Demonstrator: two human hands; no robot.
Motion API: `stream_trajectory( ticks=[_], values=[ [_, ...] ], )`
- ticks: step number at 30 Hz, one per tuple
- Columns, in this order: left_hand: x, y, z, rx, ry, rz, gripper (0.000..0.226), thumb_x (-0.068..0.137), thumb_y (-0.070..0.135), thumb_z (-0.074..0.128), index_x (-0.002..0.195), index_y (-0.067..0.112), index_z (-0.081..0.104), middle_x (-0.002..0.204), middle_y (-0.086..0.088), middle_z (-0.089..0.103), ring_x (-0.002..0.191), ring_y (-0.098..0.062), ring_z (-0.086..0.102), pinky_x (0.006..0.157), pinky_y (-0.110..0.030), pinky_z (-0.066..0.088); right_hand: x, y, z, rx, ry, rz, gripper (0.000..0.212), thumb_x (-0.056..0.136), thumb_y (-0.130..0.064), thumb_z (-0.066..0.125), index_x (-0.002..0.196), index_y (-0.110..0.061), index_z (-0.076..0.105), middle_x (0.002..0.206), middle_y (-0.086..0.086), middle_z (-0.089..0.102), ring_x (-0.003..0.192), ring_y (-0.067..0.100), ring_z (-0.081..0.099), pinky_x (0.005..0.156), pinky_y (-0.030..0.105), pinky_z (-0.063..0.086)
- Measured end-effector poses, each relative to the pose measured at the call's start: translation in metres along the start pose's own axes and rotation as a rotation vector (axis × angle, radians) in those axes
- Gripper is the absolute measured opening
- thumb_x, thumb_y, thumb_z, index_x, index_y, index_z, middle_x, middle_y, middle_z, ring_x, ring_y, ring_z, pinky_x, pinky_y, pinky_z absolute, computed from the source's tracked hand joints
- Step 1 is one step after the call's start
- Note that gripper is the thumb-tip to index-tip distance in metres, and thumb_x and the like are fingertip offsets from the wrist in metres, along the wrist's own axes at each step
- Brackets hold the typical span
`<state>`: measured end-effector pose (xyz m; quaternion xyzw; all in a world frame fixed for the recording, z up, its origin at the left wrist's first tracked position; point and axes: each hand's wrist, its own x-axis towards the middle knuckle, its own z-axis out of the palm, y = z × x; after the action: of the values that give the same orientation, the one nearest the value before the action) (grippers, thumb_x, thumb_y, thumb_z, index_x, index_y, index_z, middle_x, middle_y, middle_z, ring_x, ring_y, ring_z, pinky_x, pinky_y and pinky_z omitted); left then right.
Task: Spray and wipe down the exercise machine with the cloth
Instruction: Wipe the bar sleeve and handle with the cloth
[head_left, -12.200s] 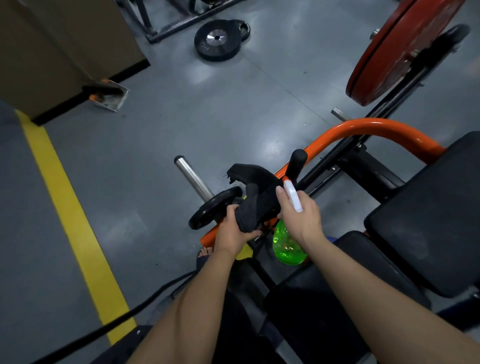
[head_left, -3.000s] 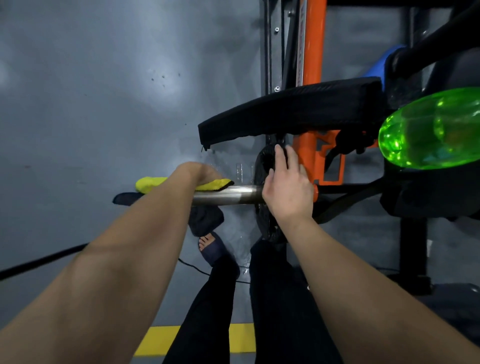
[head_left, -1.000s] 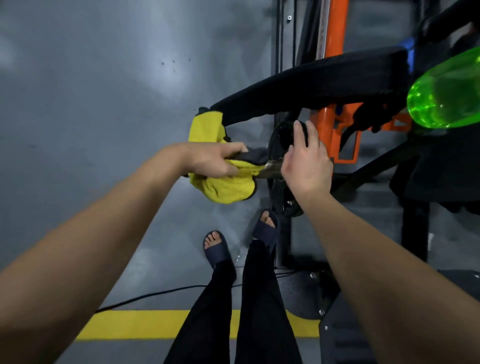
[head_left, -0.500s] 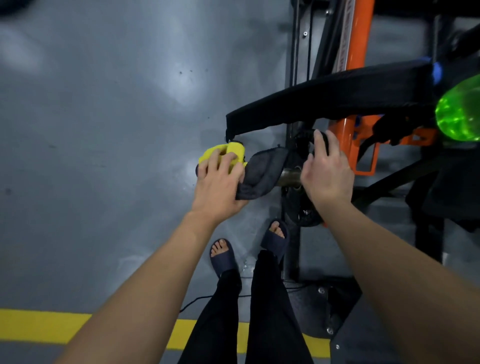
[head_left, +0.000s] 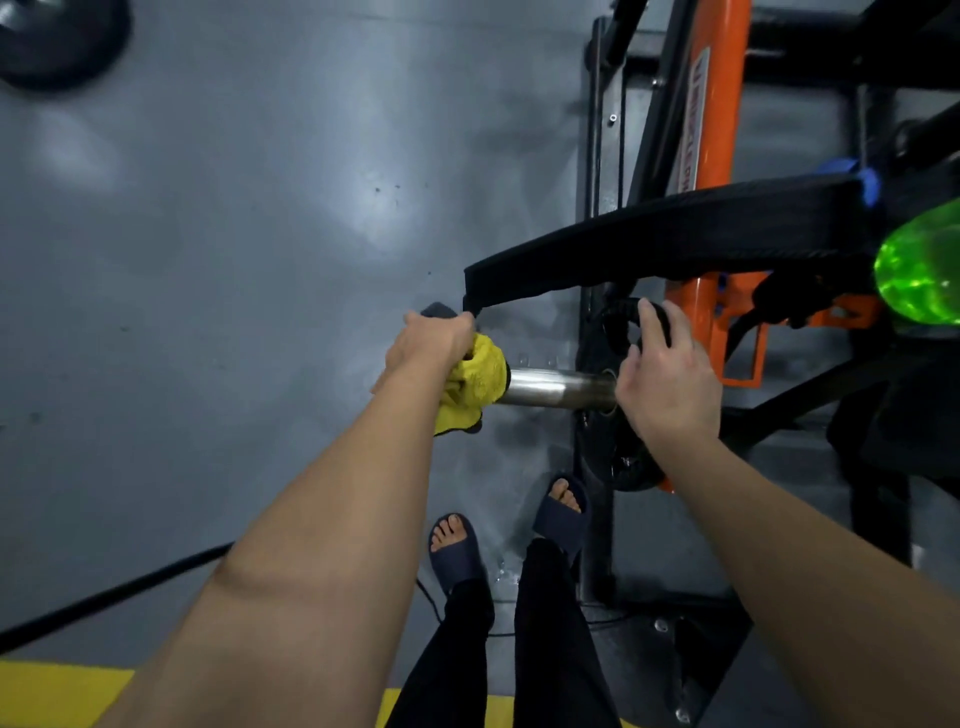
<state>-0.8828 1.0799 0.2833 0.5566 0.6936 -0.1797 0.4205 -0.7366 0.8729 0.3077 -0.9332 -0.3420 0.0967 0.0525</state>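
Note:
The orange and black exercise machine (head_left: 714, 156) stands at the right. Its steel weight peg (head_left: 556, 387) sticks out to the left. My left hand (head_left: 431, 343) grips the yellow and dark cloth (head_left: 478, 382) wrapped over the peg's free end. My right hand (head_left: 662, 379) rests with relaxed fingers on the black weight plate (head_left: 618, 322) at the peg's base. A black pad (head_left: 649, 244) stretches above both hands. The green spray bottle (head_left: 922, 273) lies on the machine at the right edge, away from both hands.
Grey floor (head_left: 260, 234) spreads to the left. A black weight plate (head_left: 57, 36) lies at the top left corner. A black cable (head_left: 104, 597) runs across the floor, and a yellow line (head_left: 57, 693) crosses the bottom. My sandalled feet (head_left: 454, 545) stand beside the machine's base.
My left hand has slid the cloth out along the peg to its free end, baring the steel. My right hand stays on the plate.

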Motion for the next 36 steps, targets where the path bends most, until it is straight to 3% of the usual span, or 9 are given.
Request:
stream_trajectory(
  ticks=[4, 8, 11, 16, 20, 24, 29, 34, 36],
  values=[
    [-0.013, -0.012, 0.001, 0.052, 0.063, 0.301, 0.045, 0.081, 0.056, 0.044, 0.110, 0.026, 0.063, 0.113, -0.008, 0.070, 0.109, -0.036, 0.063, 0.093, -0.040, 0.049, 0.001, 0.000, 0.001, 0.019, 0.011, 0.005, 0.058, 0.097, -0.017, 0.058, 0.152, -0.017, 0.041, 0.156, 0.009, 0.040, 0.117, 0.036, 0.058, 0.081, 0.047, 0.056],
    [-0.033, -0.053, 0.008, -0.387, 0.095, 0.428, 0.030, 0.072, 0.050, 0.052, 0.091, 0.030, 0.064, 0.088, 0.006, 0.070, 0.088, -0.023, 0.065, 0.085, -0.045, 0.056, 0.002, 0.002, 0.000, 0.017, 0.008, 0.015, 0.058, 0.097, -0.018, 0.058, 0.153, -0.017, 0.041, 0.156, 0.008, 0.040, 0.116, 0.034, 0.058, 0.079, 0.045, 0.055],
    [-0.034, -0.052, 0.019, -0.578, 0.192, 0.319, 0.020, 0.075, 0.046, 0.055, 0.083, 0.031, 0.065, 0.080, 0.010, 0.068, 0.082, -0.018, 0.065, 0.084, -0.044, 0.056, 0.002, 0.002, 0.000, 0.026, 0.016, 0.012, 0.058, 0.097, -0.018, 0.058, 0.153, -0.017, 0.041, 0.155, 0.008, 0.041, 0.116, 0.035, 0.058, 0.079, 0.046, 0.056],
    [-0.022, -0.033, 0.018, -0.730, 0.281, -0.040, 0.051, 0.078, 0.055, 0.044, 0.108, 0.022, 0.069, 0.108, -0.006, 0.072, 0.105, -0.034, 0.064, 0.098, -0.048, 0.052, 0.002, 0.002, 0.000, 0.042, 0.004, 0.023, 0.058, 0.098, -0.018, 0.057, 0.154, -0.018, 0.040, 0.157, 0.008, 0.039, 0.121, 0.035, 0.057, 0.083, 0.047, 0.055],
    [-0.023, -0.009, 0.029, -0.063, 0.355, 0.082, 0.052, 0.098, 0.049, 0.038, 0.134, 0.013, 0.049, 0.131, -0.018, 0.062, 0.120, -0.045, 0.057, 0.100, -0.051, 0.042, 0.001, 0.001, 0.000, 0.043, 0.009, 0.027, 0.059, 0.097, -0.018, 0.058, 0.154, -0.019, 0.041, 0.158, 0.009, 0.040, 0.121, 0.034, 0.057, 0.080, 0.045, 0.056],
    [-0.046, 0.003, 0.065, 0.497, 0.368, 0.470, 0.053, 0.096, 0.053, 0.033, 0.133, 0.019, 0.051, 0.118, -0.013, 0.070, 0.111, -0.037, 0.061, 0.094, -0.049, 0.034, 0.001, 0.000, 0.001, 0.036, 0.017, 0.026, 0.059, 0.096, -0.018, 0.059, 0.153, -0.018, 0.043, 0.157, 0.009, 0.041, 0.118, 0.034, 0.059, 0.077, 0.045, 0.057],
    [-0.081, -0.002, 0.129, 0.676, 0.223, 0.913, 0.062, 0.085, 0.052, 0.036, 0.129, 0.018, 0.063, 0.111, -0.015, 0.067, 0.097, -0.038, 0.059, 0.095, -0.054, 0.039, 0.003, 0.003, 0.004, 0.049, 0.018, 0.027, 0.059, 0.094, -0.017, 0.060, 0.152, -0.018, 0.045, 0.157, 0.010, 0.041, 0.119, 0.036, 0.059, 0.081, 0.045, 0.056],
    [-0.076, 0.002, 0.132, 0.678, 0.291, 0.985, 0.058, 0.088, 0.051, 0.039, 0.126, 0.016, 0.066, 0.102, -0.014, 0.067, 0.090, -0.037, 0.060, 0.086, -0.049, 0.043, 0.004, 0.005, 0.002, 0.107, 0.027, 0.007, 0.057, 0.095, -0.015, 0.060, 0.151, -0.017, 0.048, 0.157, 0.011, 0.042, 0.123, 0.036, 0.058, 0.090, 0.045, 0.054],
    [-0.073, 0.026, 0.121, 0.691, 0.164, 0.915, 0.055, 0.097, 0.051, 0.031, 0.125, 0.017, 0.064, 0.101, -0.014, 0.071, 0.091, -0.038, 0.066, 0.079, -0.044, 0.043, 0.005, 0.006, 0.002, 0.116, 0.015, 0.006, 0.058, 0.094, -0.015, 0.060, 0.151, -0.016, 0.047, 0.157, 0.012, 0.041, 0.124, 0.036, 0.057, 0.091, 0.046, 0.054]
  ],
)
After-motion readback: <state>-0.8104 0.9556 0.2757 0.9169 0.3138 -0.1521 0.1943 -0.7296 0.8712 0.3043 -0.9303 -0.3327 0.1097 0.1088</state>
